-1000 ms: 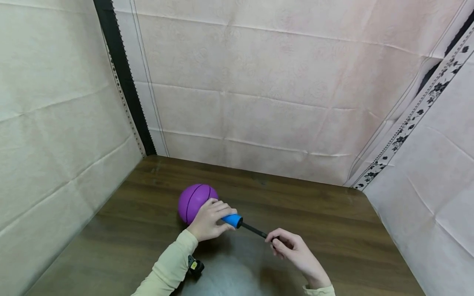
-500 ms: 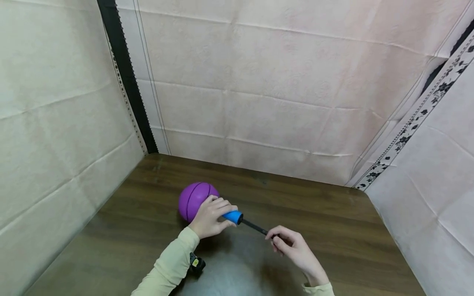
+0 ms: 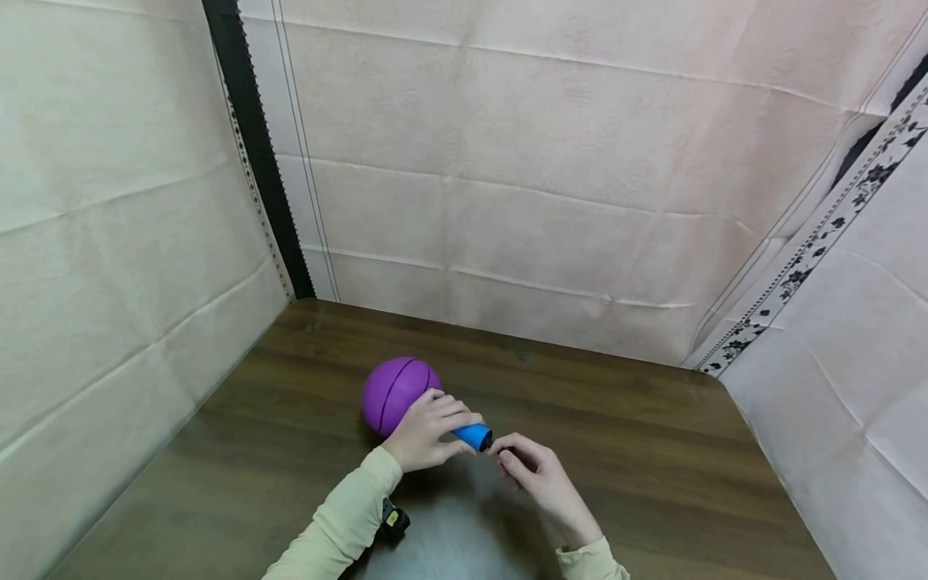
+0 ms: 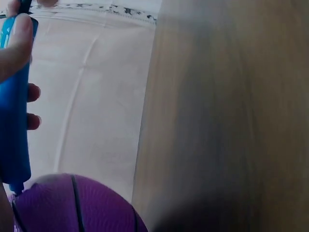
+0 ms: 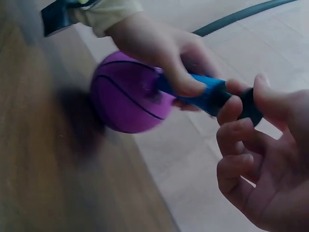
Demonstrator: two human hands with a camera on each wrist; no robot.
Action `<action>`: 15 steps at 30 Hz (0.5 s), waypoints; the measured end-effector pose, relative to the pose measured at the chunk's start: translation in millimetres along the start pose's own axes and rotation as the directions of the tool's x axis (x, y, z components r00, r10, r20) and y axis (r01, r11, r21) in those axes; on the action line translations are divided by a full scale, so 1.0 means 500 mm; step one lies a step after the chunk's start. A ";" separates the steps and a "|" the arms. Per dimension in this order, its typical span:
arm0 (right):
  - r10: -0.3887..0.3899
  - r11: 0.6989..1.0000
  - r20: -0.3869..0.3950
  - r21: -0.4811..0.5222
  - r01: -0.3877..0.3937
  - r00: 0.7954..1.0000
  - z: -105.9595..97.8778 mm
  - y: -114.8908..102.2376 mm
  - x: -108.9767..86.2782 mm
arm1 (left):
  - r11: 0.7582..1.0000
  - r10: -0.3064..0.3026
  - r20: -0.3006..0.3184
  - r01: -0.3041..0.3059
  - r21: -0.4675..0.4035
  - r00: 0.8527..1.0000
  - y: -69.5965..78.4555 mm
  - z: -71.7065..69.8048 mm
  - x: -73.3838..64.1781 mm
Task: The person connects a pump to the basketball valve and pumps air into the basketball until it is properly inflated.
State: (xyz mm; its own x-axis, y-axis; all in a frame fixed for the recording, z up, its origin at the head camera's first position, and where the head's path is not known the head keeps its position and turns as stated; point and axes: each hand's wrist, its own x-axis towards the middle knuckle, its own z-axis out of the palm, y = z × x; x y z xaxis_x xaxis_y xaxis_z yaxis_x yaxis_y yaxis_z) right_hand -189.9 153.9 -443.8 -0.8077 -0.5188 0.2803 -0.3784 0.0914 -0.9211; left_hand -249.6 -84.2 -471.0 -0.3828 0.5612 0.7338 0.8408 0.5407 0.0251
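A purple ball (image 3: 395, 395) with black seam lines rests on the table. My left hand (image 3: 429, 433) grips the blue barrel of a hand pump (image 3: 474, 436). In the left wrist view, the narrow tip of the pump (image 4: 14, 135) meets the top of the ball (image 4: 77, 203). My right hand (image 3: 532, 475) pinches the pump's dark handle (image 5: 250, 107) between thumb and fingers. That handle sits close against the end of the barrel, with little of the black rod showing. Part of the barrel is hidden behind the left fingers.
The brown wooden table (image 3: 652, 467) runs back to a pale cloth backdrop (image 3: 507, 201). Cloth walls also stand on the left and right. A black wrist camera (image 3: 394, 519) is worn under the left forearm.
My right hand has moved left toward the barrel, pushing the rod in, which earlier stuck out long. Ball, left hand and barrel appear slightly further right in the view.
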 end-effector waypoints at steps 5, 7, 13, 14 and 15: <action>-0.038 0.999 -0.027 0.017 0.038 0.999 -0.046 -0.022 -0.032 | 0.999 -0.040 -0.058 0.041 0.007 0.998 -0.023 -0.011 -0.005; -0.053 0.998 -0.025 0.015 0.053 0.998 -0.060 -0.028 -0.042 | 0.998 -0.060 -0.063 0.061 0.008 0.996 -0.025 -0.013 -0.006; -0.102 0.993 0.002 0.067 0.102 0.995 -0.063 -0.025 -0.044 | 0.996 -0.084 -0.056 0.085 0.017 0.995 -0.008 -0.005 -0.004; -0.105 0.991 -0.002 0.079 0.104 0.995 -0.058 -0.022 -0.042 | 0.996 -0.087 -0.057 0.088 0.018 0.995 -0.004 -0.002 -0.003; -0.107 0.990 -0.007 0.089 0.107 0.994 -0.053 -0.018 -0.039 | 0.996 -0.089 -0.058 0.090 0.016 0.994 0.001 0.003 -0.002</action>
State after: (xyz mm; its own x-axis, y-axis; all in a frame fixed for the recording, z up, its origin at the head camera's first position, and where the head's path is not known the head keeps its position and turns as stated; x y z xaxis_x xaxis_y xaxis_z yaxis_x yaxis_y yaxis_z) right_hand -182.9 185.5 -433.8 -0.7656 -0.5196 0.3793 -0.4212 -0.0407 -0.9060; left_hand -249.4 -83.7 -472.7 -0.4333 0.4735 0.7669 0.7965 0.5993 0.0800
